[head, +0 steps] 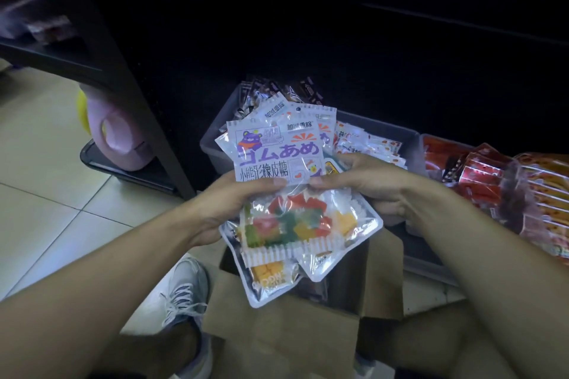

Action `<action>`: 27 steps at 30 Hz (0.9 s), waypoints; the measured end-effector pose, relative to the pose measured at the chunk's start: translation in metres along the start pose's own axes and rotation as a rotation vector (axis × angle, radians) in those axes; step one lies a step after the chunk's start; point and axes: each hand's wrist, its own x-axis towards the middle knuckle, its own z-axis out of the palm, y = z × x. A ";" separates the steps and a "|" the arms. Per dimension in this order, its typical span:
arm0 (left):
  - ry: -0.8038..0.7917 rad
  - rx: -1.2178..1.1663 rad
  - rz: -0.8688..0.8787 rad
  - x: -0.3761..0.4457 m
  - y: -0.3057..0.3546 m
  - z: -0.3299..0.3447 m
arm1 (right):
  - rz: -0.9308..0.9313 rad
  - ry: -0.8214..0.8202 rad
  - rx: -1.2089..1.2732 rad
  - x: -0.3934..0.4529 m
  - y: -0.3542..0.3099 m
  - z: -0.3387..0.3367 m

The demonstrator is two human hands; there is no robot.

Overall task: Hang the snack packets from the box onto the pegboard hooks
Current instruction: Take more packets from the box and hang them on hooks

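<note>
Gripping light, slippery candy packets (286, 194) mid-frame, left hand (237, 206) and right hand (366, 181) pinch them; better held by top edges.

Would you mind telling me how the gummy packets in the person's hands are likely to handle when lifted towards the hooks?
The gummy packets look floppy: their lower corners splay out below the left hand and right hand. The glossy film probably makes the fanned stack slide apart easily. The candy sits low in the clear window, so each packet would likely hang bottom-heavy.
</note>
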 end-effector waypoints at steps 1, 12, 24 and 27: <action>0.019 0.001 0.015 0.001 0.000 0.002 | -0.015 0.018 0.031 0.000 0.000 -0.001; 0.229 0.150 0.038 0.012 0.000 -0.017 | -0.111 0.432 -0.253 -0.002 -0.003 -0.004; 0.466 -0.071 0.154 0.016 0.002 -0.005 | -0.148 0.526 -0.303 -0.013 -0.010 0.005; 0.454 -0.161 0.158 0.015 0.011 0.000 | -0.128 0.519 0.051 -0.007 -0.008 0.008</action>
